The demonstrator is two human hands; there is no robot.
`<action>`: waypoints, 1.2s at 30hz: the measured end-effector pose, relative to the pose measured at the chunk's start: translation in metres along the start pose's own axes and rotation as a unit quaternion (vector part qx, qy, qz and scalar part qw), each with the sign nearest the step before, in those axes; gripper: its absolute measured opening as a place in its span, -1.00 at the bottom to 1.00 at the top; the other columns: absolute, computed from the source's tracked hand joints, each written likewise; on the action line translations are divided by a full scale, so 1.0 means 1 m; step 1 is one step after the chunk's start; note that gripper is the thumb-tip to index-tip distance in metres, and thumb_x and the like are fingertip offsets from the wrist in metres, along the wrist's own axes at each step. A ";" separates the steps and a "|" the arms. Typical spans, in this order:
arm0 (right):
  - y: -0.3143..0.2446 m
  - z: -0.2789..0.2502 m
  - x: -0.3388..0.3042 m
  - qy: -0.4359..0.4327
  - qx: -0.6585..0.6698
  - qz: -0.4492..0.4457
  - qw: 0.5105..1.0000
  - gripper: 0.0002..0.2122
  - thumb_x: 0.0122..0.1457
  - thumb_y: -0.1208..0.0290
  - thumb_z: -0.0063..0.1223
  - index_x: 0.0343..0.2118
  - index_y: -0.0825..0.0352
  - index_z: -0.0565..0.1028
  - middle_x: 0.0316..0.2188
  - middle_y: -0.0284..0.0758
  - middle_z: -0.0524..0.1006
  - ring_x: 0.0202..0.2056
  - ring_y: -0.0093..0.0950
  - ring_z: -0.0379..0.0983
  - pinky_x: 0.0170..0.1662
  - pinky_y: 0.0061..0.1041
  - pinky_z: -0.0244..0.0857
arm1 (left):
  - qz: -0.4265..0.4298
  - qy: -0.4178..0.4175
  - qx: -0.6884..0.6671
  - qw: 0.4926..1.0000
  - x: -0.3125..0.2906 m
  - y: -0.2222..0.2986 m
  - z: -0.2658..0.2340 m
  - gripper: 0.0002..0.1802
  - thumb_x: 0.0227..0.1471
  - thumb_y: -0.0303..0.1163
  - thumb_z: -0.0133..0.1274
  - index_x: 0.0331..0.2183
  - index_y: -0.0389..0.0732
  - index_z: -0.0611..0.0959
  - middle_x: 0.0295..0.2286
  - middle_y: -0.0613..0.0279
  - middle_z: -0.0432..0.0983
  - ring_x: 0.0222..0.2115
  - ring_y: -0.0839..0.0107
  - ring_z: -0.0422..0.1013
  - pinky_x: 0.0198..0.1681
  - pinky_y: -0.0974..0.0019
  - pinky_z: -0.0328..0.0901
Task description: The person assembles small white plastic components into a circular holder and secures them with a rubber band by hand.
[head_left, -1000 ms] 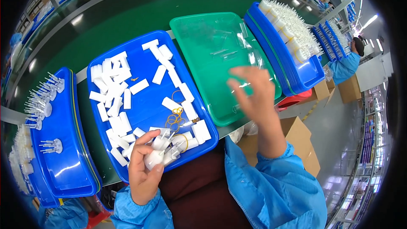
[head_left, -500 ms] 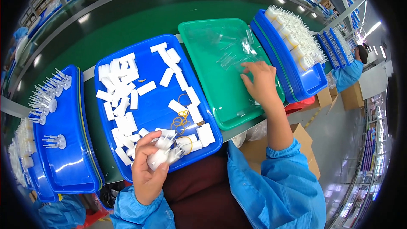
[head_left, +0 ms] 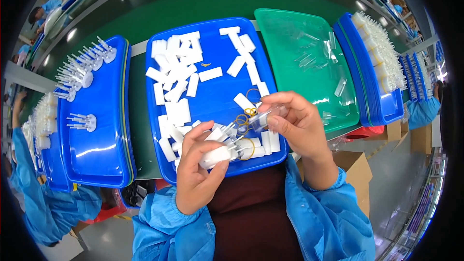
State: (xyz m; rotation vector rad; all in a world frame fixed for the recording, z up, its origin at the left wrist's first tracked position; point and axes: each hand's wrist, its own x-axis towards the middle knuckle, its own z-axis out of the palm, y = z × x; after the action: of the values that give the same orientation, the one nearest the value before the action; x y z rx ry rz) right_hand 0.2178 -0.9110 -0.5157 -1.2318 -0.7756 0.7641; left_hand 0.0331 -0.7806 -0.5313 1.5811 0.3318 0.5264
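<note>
My left hand [head_left: 199, 174] is closed around a bundle of white plug-like pieces [head_left: 216, 155], whose thin prongs point up and right. Pinched between the thumb and fingers of my right hand [head_left: 302, 128] is a clear plastic sleeve [head_left: 263, 118], close to the prongs; I cannot tell whether they touch. Both hands are over the near edge of a blue tray [head_left: 222, 94]. White rectangular blocks [head_left: 180, 111] lie scattered in it, with yellow rubber bands [head_left: 243, 117] by my fingers. To the right, a green tray [head_left: 285, 63] carries more clear sleeves [head_left: 340, 87].
Stacked blue trays [head_left: 99, 157] at left bear standing pronged white clusters [head_left: 87, 123]. Another blue stack [head_left: 360, 75] at right holds rows of white pronged pieces [head_left: 384, 50]. A co-worker's blue sleeve [head_left: 29, 183] shows at far left. An open cardboard box [head_left: 355, 166] stands below, right.
My right hand has come from above the green tray to beside my left hand, now bringing a clear sleeve. The left hand keeps its bundle. The whole view has shifted.
</note>
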 end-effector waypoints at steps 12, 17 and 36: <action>0.016 0.025 0.006 -0.030 0.171 -0.006 0.985 -0.86 0.12 0.59 0.06 -0.26 0.40 0.40 -0.35 -0.34 0.40 -0.60 -0.73 0.29 -0.61 -0.76 0.14 | 0.008 0.005 0.079 0.997 -0.001 -0.003 -0.003 -0.75 -0.08 -0.57 0.03 -0.25 -0.23 0.49 0.08 0.06 0.12 0.06 0.22 0.19 0.08 0.23 0.11; 0.014 0.032 0.004 -0.015 0.129 -0.039 0.991 -0.86 0.06 0.65 0.11 -0.34 0.40 0.39 -0.33 -0.34 0.41 -0.49 -0.70 0.38 -0.51 -0.76 0.25 | 0.004 0.019 0.057 0.998 -0.002 -0.003 -0.001 -0.71 -0.12 -0.59 0.08 -0.24 -0.23 0.54 0.05 0.01 0.14 0.04 0.17 0.18 0.11 0.15 0.07; 0.016 0.036 -0.003 -0.015 0.095 0.026 0.995 -0.76 0.09 0.59 0.10 -0.15 0.44 0.42 -0.25 -0.25 0.51 -0.17 -0.52 0.45 -0.15 -0.59 0.34 | 0.031 0.020 0.106 0.994 -0.002 -0.003 -0.002 -0.74 -0.01 -0.46 0.10 -0.21 -0.24 0.50 0.06 -0.02 0.14 0.04 0.06 0.21 0.08 0.12 0.13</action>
State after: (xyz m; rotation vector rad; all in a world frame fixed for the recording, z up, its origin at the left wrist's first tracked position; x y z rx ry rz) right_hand 0.1842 -0.8920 -0.5261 -1.0741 -0.6801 0.8811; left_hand 0.0306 -0.7796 -0.5346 1.7923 0.3803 0.5859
